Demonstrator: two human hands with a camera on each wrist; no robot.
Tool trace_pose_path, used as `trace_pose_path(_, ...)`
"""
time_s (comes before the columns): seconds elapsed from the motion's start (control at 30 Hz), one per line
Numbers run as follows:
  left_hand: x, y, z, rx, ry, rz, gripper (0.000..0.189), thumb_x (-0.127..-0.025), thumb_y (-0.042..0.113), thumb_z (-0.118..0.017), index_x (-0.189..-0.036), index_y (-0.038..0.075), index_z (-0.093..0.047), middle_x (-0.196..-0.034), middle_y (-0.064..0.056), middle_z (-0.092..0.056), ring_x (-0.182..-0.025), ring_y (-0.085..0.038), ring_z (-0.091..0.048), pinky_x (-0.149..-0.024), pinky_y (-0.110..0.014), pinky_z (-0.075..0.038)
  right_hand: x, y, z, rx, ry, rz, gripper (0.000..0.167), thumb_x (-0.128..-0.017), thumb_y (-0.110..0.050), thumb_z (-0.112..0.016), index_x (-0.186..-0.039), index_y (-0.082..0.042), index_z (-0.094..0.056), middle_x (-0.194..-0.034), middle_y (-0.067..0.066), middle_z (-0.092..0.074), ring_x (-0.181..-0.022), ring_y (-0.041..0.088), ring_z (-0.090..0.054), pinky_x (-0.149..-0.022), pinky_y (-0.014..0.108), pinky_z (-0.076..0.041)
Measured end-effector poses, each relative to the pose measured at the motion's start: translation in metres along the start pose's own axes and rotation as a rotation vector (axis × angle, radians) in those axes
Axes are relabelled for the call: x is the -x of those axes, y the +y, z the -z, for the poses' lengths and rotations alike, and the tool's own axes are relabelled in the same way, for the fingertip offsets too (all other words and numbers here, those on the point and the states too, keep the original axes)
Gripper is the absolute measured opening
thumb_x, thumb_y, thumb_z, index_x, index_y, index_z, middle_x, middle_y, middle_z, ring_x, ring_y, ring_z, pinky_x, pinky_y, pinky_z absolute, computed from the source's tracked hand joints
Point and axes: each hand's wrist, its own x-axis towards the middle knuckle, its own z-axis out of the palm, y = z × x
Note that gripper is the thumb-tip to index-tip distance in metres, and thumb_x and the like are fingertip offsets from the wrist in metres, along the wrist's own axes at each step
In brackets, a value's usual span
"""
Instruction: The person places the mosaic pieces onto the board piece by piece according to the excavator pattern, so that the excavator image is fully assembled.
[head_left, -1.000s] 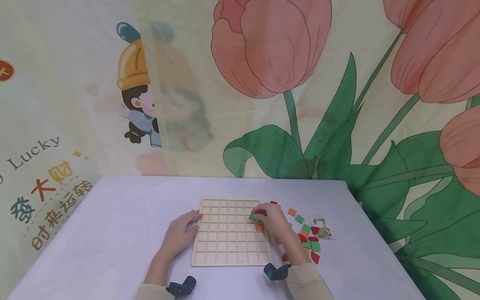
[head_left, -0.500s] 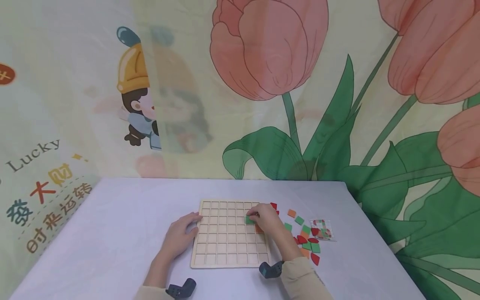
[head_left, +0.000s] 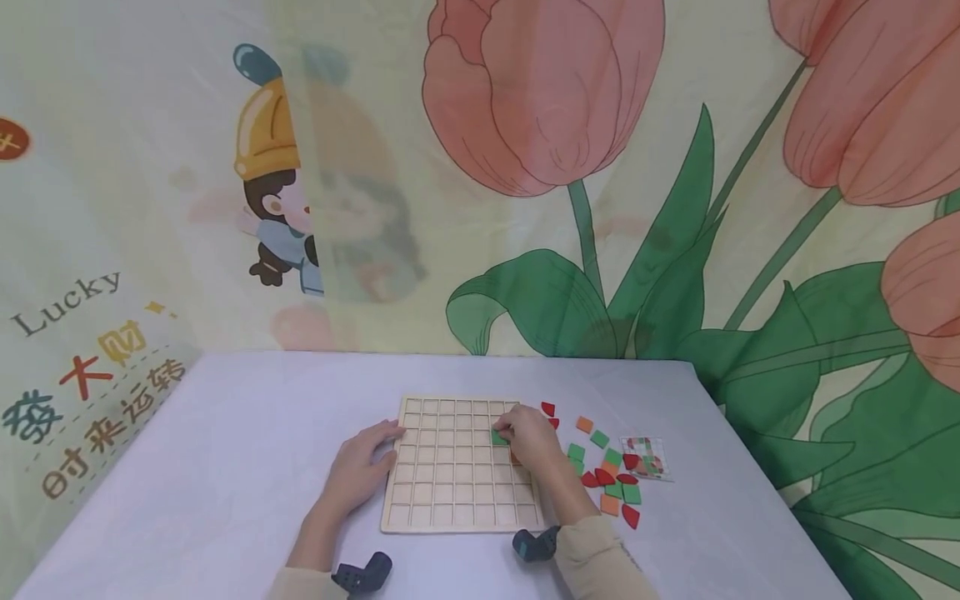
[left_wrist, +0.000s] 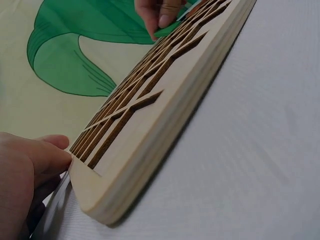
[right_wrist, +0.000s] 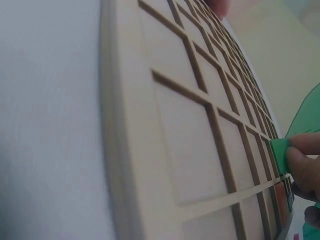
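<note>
A wooden grid board (head_left: pixel 442 525) with square cells lies on the white table. My left hand (head_left: pixel 362 468) rests against its left edge, fingertips touching the rim; the left wrist view shows these fingers (left_wrist: pixel 52 155) at the board's corner. Over the upper right part of the grid, my right hand (head_left: pixel 534 437) pinches a green square tile (head_left: pixel 498 437) between thumb and fingers. In the right wrist view the green tile (right_wrist: pixel 279 152) stands at a cell near the far side. An orange tile (right_wrist: pixel 281 202) sits in a neighbouring cell, partly covered by the right hand in the head view.
Right of the board lie scattered green tiles (head_left: pixel 599 438), orange tiles (head_left: pixel 610 505) and red curved pieces (head_left: pixel 631 517). A small printed pattern card (head_left: pixel 654 458) lies among them, partly overlapped by a red piece. A patterned curtain (head_left: pixel 375 325) hangs behind the table.
My right hand has moved slightly left with the green tile, which was tilted and now lies flatter over its cell. My left hand has stayed at the board's edge.
</note>
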Motion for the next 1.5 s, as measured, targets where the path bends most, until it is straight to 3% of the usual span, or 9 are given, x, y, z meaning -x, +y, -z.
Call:
trace_pose_path(0.3, -0.005, 0.003, 0.002, -0.007, 0.002, 0.005, 0.037, -0.09, 0.017, -0.058, -0.126, 0.014, -0.059, -0.143, -0.008, -0.049, -0.137, -0.029, -0.04, -0.115, -0.054, -0.026, 0.002, -0.005, -0.005, 0.01, 0.103, -0.023, 0.011, -0.08, -0.005, -0.074, -0.082, -0.016, -0.075, -0.085, -0.003, -0.063, -0.084, 0.013, -0.056, -0.078, 0.027, -0.057)
trace_pose_path(0.47, -0.003, -0.001, -0.002, 0.0, 0.018, 0.007, 0.036, -0.09, 0.016, -0.058, -0.125, 0.015, -0.06, -0.142, -0.007, -0.051, -0.136, -0.029, -0.041, -0.115, -0.053, -0.028, 0.007, 0.001, -0.009, -0.031, 0.132, -0.002, 0.01, -0.081, -0.01, -0.074, -0.087, -0.017, -0.076, -0.09, -0.003, -0.063, -0.088, 0.014, -0.058, -0.081, 0.03, -0.057)
trace_pose_path(0.57, 0.0, -0.003, -0.005, 0.011, 0.015, 0.01, 0.036, -0.09, 0.015, -0.059, -0.125, 0.015, -0.061, -0.141, -0.006, -0.052, -0.136, -0.029, -0.041, -0.114, -0.052, -0.029, 0.014, 0.013, -0.005, -0.112, 0.145, -0.029, 0.015, -0.084, -0.013, -0.072, -0.098, -0.018, -0.076, -0.097, -0.002, -0.065, -0.092, 0.015, -0.06, -0.081, 0.032, -0.056)
trace_pose_path(0.67, 0.003, -0.003, -0.006, 0.026, 0.013, 0.008, 0.036, -0.089, 0.014, -0.06, -0.125, 0.014, -0.061, -0.141, -0.006, -0.053, -0.137, -0.029, -0.041, -0.114, -0.051, -0.03, 0.024, 0.03, 0.006, -0.192, 0.175, -0.137, 0.023, -0.086, -0.016, -0.07, -0.108, -0.017, -0.072, -0.104, 0.002, -0.065, -0.095, 0.017, -0.06, -0.081, 0.034, -0.058)
trace_pose_path(0.8, 0.004, -0.002, -0.007, 0.023, 0.016, 0.009, 0.036, -0.089, 0.014, -0.06, -0.125, 0.014, -0.061, -0.14, -0.005, -0.053, -0.136, -0.029, -0.041, -0.115, -0.051, -0.029, 0.038, 0.061, 0.029, -0.2, 0.226, -0.283, 0.03, -0.088, -0.018, -0.068, -0.118, -0.015, -0.067, -0.111, 0.009, -0.063, -0.098, 0.022, -0.058, -0.083, 0.039, -0.057)
trace_pose_path(1.0, 0.004, -0.001, -0.007, 0.015, 0.008, 0.011, 0.036, -0.09, 0.016, -0.059, -0.127, 0.015, -0.06, -0.142, -0.006, -0.051, -0.137, -0.029, -0.04, -0.115, -0.052, -0.028, 0.053, 0.104, 0.05, -0.194, 0.268, -0.378, 0.036, -0.09, -0.02, -0.065, -0.124, -0.01, -0.062, -0.116, 0.017, -0.06, -0.1, 0.03, -0.056, -0.078, 0.038, -0.057)
trace_pose_path(1.1, 0.004, -0.001, -0.007, 0.014, 0.008, 0.009, 0.036, -0.09, 0.016, -0.059, -0.127, 0.015, -0.06, -0.142, -0.006, -0.051, -0.137, -0.029, -0.04, -0.115, -0.052, -0.028, 0.058, 0.118, 0.049, -0.201, 0.262, -0.417, 0.036, -0.091, -0.021, -0.065, -0.125, -0.009, -0.061, -0.117, 0.018, -0.059, -0.101, 0.032, -0.056, -0.078, 0.038, -0.058)
trace_pose_path(1.2, 0.003, -0.001, -0.006, 0.007, 0.019, 0.001, 0.036, -0.09, 0.016, -0.059, -0.126, 0.015, -0.06, -0.142, -0.006, -0.051, -0.137, -0.029, -0.041, -0.114, -0.053, -0.029, 0.059, 0.126, 0.044, -0.202, 0.252, -0.417, 0.036, -0.091, -0.021, -0.064, -0.124, -0.006, -0.061, -0.117, 0.02, -0.059, -0.106, 0.034, -0.055, -0.088, 0.046, -0.054)
trace_pose_path(1.5, 0.003, -0.001, -0.003, -0.006, 0.028, 0.002, 0.036, -0.09, 0.017, -0.059, -0.126, 0.016, -0.06, -0.141, -0.006, -0.052, -0.136, -0.029, -0.042, -0.113, -0.054, -0.029, 0.058, 0.126, 0.037, -0.184, 0.264, -0.436, 0.039, -0.088, -0.023, -0.066, -0.119, 0.001, -0.063, -0.118, 0.025, -0.059, -0.112, 0.04, -0.053, -0.096, 0.055, -0.047)
